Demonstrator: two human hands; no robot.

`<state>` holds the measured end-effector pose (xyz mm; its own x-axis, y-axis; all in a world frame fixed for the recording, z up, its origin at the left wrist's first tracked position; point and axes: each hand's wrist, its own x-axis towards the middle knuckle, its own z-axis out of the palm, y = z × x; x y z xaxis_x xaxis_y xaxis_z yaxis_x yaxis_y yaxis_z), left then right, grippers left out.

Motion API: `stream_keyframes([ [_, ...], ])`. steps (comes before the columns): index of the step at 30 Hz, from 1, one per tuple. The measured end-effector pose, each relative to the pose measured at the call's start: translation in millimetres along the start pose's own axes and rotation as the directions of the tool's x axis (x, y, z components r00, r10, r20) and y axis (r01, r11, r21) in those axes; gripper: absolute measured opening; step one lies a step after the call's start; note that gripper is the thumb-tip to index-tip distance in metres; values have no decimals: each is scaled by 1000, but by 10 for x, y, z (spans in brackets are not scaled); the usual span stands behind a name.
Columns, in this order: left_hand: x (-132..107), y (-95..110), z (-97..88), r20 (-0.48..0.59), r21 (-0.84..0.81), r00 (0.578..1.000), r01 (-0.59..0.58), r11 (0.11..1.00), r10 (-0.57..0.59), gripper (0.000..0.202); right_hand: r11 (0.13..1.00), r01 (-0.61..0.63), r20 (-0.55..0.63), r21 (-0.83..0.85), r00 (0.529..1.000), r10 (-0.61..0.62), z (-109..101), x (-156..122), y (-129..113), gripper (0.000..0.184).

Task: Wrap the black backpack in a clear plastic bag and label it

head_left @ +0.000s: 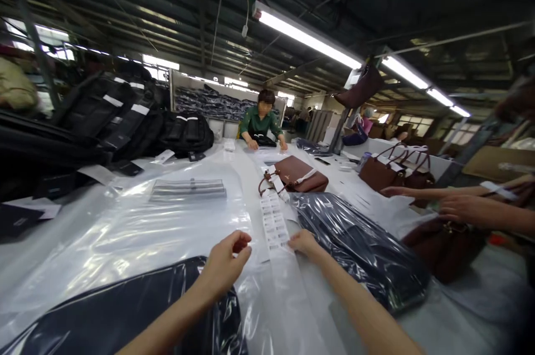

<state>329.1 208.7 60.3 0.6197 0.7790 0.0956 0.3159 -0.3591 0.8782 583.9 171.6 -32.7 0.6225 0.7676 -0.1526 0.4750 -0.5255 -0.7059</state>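
My right hand (305,242) pinches the right edge of a strip of printed labels (273,222), which lies along the white table toward a brown handbag. My left hand (228,263) is held above the table to the left of the strip. Its fingers are loosely curled, the thumb stands apart from them, and I see nothing between them. Below my left forearm lies a dark bag in clear plastic (142,305). Just beyond my right hand rests another plastic-wrapped dark bag (359,243).
Clear plastic bags (188,215) are spread at left, beside piled black bags (125,115). The brown handbag (298,174) lies ahead. Opposite, a person in green (261,123) handles a black item. At right, another person's hands (468,210) are over a brown bag (445,243).
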Motion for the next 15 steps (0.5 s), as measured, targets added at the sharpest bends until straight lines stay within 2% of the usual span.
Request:
stream_keyframes([
  [3,198,-96,143,-25,-46,999,32,998,-33,21,971,-19,105,240,994,-7,-131,-237,-5,27],
  [5,224,-157,213,-29,-65,996,84,994,-86,23,926,-10,148,377,988,-49,-221,-490,-16,30],
  [7,174,-195,265,21,-124,987,159,979,-158,26,836,-38,216,547,971,-97,-300,-751,-26,37],
  [10,42,-183,324,176,-350,952,299,888,-251,35,677,-145,317,721,939,-137,-384,-1031,-36,45],
  [11,5,-165,342,232,-423,943,318,849,-238,36,658,-159,328,736,934,-141,-401,-1083,-34,45],
  [13,-43,-133,381,315,-538,935,318,781,-163,38,672,-130,314,729,936,-160,-423,-1138,-19,43],
  [15,-50,-128,430,353,-614,932,300,730,-86,46,681,-82,293,728,935,-200,-437,-1155,11,41],
])
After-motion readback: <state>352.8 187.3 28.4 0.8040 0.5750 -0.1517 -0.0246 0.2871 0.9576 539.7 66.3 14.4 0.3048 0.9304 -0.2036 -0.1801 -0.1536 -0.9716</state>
